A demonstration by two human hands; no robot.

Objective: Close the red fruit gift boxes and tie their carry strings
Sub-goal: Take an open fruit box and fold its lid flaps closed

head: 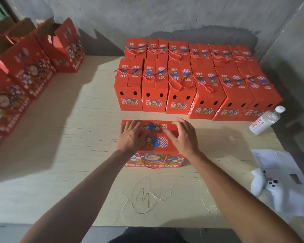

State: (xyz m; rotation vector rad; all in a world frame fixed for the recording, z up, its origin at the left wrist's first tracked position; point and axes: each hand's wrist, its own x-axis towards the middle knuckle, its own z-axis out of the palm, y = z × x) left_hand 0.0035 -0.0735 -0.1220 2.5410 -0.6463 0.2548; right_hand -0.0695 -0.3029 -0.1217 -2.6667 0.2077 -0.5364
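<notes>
Squarely under both palms — left hand (131, 135), right hand (183, 135) — red box (154, 149).

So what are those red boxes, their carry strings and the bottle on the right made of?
The red box under both hands looks like printed cardboard: matte, sharp folds. The open boxes at left show brown unprinted insides. Its carry string seems twisted red cord, judging by the spiral ridges. The bottle is likely clear plastic with a white cap.

Twelve closed red boxes (181, 79) stacked at back, one box (154, 144) under two hands, one water bottle (264, 122)
</notes>
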